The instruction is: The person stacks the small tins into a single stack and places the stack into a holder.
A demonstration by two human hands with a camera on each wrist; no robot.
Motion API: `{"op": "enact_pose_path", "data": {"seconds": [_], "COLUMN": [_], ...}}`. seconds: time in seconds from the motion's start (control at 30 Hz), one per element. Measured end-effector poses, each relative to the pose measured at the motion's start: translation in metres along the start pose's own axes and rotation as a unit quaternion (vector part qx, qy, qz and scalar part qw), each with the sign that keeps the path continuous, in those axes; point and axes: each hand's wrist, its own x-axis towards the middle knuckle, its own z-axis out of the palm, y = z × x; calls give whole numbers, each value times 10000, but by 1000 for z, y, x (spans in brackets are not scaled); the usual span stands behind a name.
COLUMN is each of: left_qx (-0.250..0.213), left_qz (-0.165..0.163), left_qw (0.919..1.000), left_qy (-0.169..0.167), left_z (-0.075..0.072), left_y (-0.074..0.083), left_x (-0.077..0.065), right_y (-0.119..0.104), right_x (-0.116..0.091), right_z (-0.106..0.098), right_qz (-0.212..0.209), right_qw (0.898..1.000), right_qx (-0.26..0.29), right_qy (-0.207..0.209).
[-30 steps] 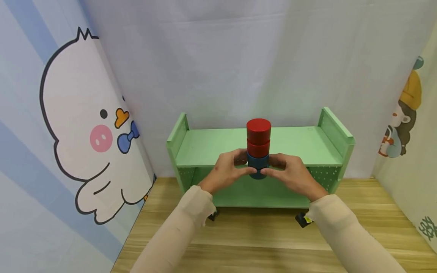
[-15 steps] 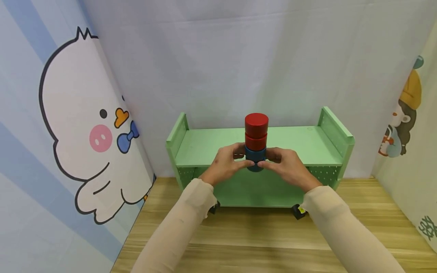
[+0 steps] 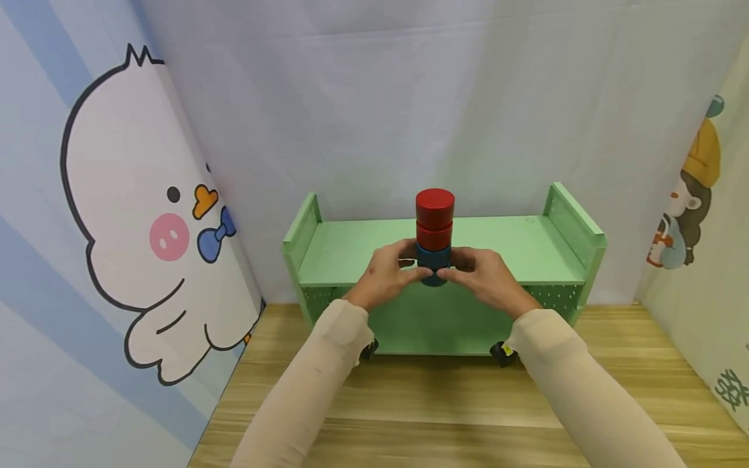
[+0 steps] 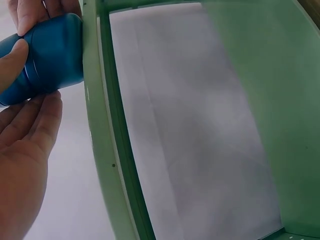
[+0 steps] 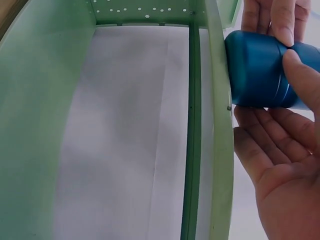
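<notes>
In the head view a red canister (image 3: 435,214) stands upright on top of a blue canister (image 3: 433,258). My left hand (image 3: 387,276) grips the blue one from the left, and my right hand (image 3: 487,276) grips it from the right. Both thumbs lie across its front near the bottom. The stack overlaps the upper board of a green two-tier shelf (image 3: 503,244). From the left wrist, the blue canister's rounded end appears right at the shelf's front edge (image 4: 95,120). The right wrist view shows this as well, with several fingers (image 5: 280,135) around the canister's side.
Raised green side panels (image 3: 303,227) bound the upper board at both ends. The shelf's lower tier (image 3: 433,325) lies behind the forearms. Below is a wood-grain table (image 3: 433,403). A pale curtain (image 3: 374,117) hangs behind, and printed cloth walls (image 3: 123,195) flank both sides.
Both hands have carried the stacked canisters away from the body and slightly left. The stack now sits higher in the head view, over the shelf's upper board. The grip is unchanged.
</notes>
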Motion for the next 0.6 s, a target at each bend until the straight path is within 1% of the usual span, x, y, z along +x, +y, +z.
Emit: {"op": "enact_pose_path", "data": {"seconds": [0.23,0.43,0.6], "left_qx": [124,290,384], "left_qz": [-101,-293,-510], "left_qw": [9998,9989,9975], "left_qy": [115,202,313], "left_z": [0,3,5], "left_y": [-2,2,5], "left_x": [6,11,14], "right_y": [-2,-2,-4], "right_x": [6,10,13], "right_z": [0,1,3], "right_qz": [86,68,145], "right_qw": [9998,9989,9982], "right_qx": [-171,-424,-495], "right_qy": [38,171,300]}}
